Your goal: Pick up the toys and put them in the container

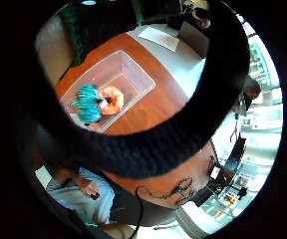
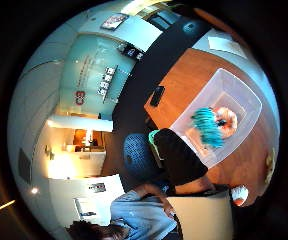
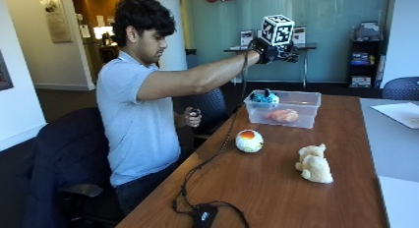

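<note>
Two toys already lie in the clear container (image 3: 284, 108) at the far end of my wooden table (image 3: 275, 188): a teal toy (image 3: 265, 98) against its near wall and an orange toy (image 3: 283, 115) just beside it, the two touching in the little-finger-side palm view. Two more toys rest on the table outside it, a round white-and-orange ball (image 3: 249, 140) and, apart from it, a cream plush animal (image 3: 314, 163). I hold my gloved right hand (image 3: 270, 49) raised well above the container on an outstretched arm; I cannot tell how its fingers are set.
</note>
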Demonstrator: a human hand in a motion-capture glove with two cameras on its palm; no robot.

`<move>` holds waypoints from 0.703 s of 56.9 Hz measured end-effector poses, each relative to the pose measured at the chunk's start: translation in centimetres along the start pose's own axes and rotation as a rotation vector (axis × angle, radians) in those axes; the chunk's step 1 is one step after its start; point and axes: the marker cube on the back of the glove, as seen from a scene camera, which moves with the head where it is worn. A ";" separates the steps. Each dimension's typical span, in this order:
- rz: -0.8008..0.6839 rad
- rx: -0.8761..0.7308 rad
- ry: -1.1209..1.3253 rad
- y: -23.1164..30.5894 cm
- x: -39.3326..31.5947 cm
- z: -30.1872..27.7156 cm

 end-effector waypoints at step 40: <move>0.360 -0.126 0.106 23.2 23.4 5.1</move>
